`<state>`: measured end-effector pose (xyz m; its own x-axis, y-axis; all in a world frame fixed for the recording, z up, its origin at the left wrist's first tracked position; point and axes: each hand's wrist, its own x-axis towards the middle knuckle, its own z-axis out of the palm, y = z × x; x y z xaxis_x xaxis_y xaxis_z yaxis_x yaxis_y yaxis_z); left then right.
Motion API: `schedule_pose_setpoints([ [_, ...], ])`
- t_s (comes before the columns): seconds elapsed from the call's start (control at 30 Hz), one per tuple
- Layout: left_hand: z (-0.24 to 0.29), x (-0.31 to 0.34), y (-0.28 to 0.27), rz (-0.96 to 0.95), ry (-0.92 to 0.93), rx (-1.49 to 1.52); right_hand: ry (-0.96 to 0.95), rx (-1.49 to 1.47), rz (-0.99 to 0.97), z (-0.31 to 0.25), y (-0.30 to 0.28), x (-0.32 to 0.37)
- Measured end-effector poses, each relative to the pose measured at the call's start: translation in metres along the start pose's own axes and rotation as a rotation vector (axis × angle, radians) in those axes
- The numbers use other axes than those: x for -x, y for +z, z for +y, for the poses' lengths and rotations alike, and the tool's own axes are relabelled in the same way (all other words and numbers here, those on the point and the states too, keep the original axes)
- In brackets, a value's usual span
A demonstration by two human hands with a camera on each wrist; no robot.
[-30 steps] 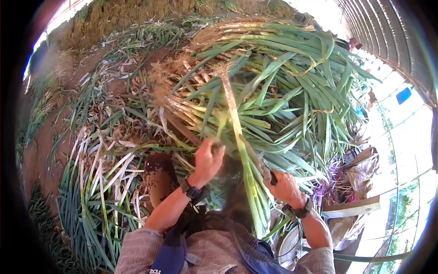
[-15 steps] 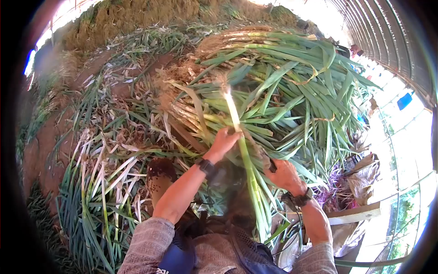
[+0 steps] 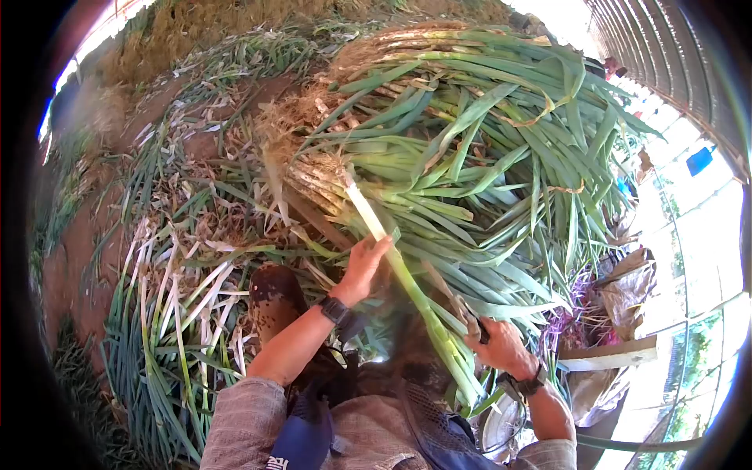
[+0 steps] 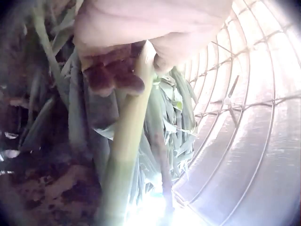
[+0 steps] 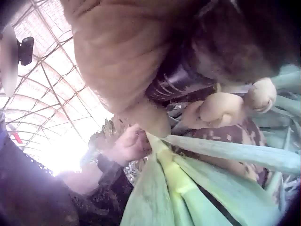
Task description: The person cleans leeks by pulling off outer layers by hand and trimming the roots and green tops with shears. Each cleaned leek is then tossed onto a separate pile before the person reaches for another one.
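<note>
A long green onion slants across in front of the person, its white end up and left, its green leaves near the lap. The left hand grips its stalk partway down; in the left wrist view the fingers curl around the pale stalk. The right hand, beside the leafy end, grips a dark ribbed handle. A narrow brownish length runs from near this hand along the onion. What kind of tool it is I cannot tell.
A big heap of unpeeled green onions lies ahead, roots to the left. White-stalked onions lie at the left among shed leaves. A wooden board and brown sacking are at the right. The person's knee sits between.
The left hand, apart from the onion a second ago, has come to grip its stalk. The stalk's upper part went from brownish to white, and its root end swung left. The right hand moved slightly down and right.
</note>
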<state>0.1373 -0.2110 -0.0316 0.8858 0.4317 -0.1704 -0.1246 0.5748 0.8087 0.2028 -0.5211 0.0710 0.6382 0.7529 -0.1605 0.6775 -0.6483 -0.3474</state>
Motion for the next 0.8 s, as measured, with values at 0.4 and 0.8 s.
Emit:
schedule_pose_setpoints([
  [0.4, -0.012, 0.003, -0.003, 0.061, -0.028, -0.077, -0.13, 0.202, 0.035, -0.09, -0.009, -0.142],
  [0.8, -0.011, 0.006, -0.004, 0.046, -0.026, -0.058, -0.17, 0.308, -0.094, -0.126, -0.028, -0.192],
])
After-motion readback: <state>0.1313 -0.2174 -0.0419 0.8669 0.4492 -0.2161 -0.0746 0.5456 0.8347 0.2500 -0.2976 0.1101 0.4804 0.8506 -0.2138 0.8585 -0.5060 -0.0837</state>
